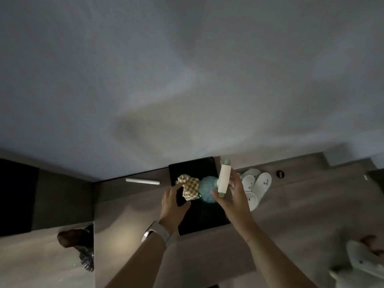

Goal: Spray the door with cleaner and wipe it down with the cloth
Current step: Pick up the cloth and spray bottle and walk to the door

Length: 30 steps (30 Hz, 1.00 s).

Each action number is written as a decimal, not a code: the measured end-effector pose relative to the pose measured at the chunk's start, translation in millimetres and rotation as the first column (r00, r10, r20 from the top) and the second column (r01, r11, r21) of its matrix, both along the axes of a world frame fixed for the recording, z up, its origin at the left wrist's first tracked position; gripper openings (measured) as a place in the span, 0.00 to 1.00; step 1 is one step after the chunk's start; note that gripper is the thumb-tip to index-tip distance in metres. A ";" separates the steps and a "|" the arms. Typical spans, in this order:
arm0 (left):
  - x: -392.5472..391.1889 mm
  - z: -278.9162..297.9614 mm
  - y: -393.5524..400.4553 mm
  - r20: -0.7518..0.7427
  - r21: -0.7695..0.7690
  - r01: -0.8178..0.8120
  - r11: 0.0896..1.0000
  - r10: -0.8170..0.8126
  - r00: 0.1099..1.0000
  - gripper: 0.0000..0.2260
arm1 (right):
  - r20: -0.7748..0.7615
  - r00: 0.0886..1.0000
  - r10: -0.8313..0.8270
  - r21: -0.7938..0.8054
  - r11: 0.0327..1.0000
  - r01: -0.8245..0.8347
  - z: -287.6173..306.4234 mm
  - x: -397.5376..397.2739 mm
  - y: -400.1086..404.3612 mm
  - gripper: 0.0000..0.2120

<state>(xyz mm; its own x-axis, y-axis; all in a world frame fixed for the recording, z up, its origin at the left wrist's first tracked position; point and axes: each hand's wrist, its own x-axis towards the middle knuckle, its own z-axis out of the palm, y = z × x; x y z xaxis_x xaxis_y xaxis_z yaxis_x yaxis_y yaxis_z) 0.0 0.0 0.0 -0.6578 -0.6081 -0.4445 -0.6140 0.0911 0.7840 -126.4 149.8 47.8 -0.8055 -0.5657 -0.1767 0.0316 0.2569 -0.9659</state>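
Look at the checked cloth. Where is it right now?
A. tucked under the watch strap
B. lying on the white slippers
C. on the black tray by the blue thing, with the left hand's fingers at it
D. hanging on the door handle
C: the checked cloth lies on the black tray, beside the blue round thing, with the left hand reaching its edge.

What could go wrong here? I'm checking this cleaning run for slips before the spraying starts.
The right hand has open fingers beside the spray bottle, so the bottle may tip or drop. The left hand touches only an edge of the checkered cloth, which could slip. The dim light may hide missed spots on the door.
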 end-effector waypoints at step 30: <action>86.0 180.2 58.4 -0.108 0.517 -0.387 0.764 0.507 0.855 0.19 | -0.072 0.931 -0.358 0.104 0.926 0.364 123.7 83.2 93.1 0.22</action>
<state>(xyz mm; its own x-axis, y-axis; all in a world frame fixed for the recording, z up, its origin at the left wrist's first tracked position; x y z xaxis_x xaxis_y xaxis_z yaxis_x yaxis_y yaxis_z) 86.0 58.4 180.2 -0.4803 -0.6197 -0.6207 -0.2907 -0.5552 0.7793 -43.2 242.9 171.5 -0.9609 -0.2133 -0.1766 0.0948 0.3455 -0.9336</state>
